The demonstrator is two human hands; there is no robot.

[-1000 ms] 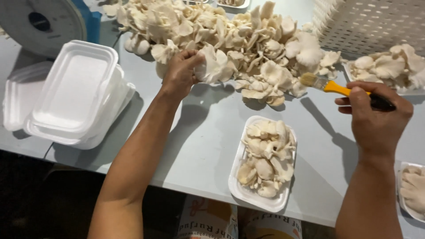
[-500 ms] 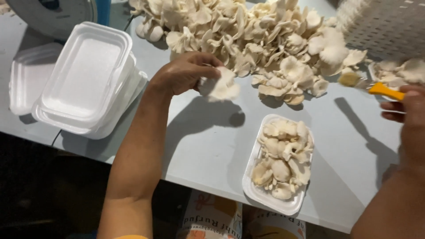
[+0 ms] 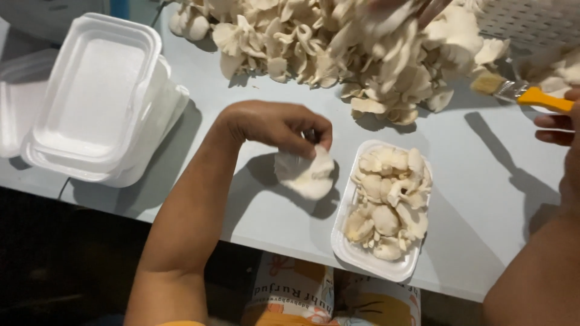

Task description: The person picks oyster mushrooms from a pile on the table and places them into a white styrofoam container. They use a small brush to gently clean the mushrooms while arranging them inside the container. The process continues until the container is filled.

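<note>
My left hand point(image 3: 275, 125) pinches a pale oyster mushroom point(image 3: 305, 174) and holds it just above the grey table point(image 3: 483, 199), left of a white foam tray point(image 3: 362, 256) filled with mushrooms. At the right edge my right hand point(image 3: 559, 124) grips a small brush point(image 3: 522, 92) with an orange handle and pale bristles. The brush head points left toward a big heap of loose oyster mushrooms point(image 3: 362, 42) along the far side of the table.
A stack of empty white foam trays point(image 3: 90, 102) lies at the left. A white perforated basket point(image 3: 525, 21) stands at the back right, with more mushrooms point(image 3: 559, 69) beside it. The table's near edge runs just under the filled tray.
My left hand took a mushroom from the heap and carried it toward me, down next to the filled tray. The right hand with the brush stayed at the right.
</note>
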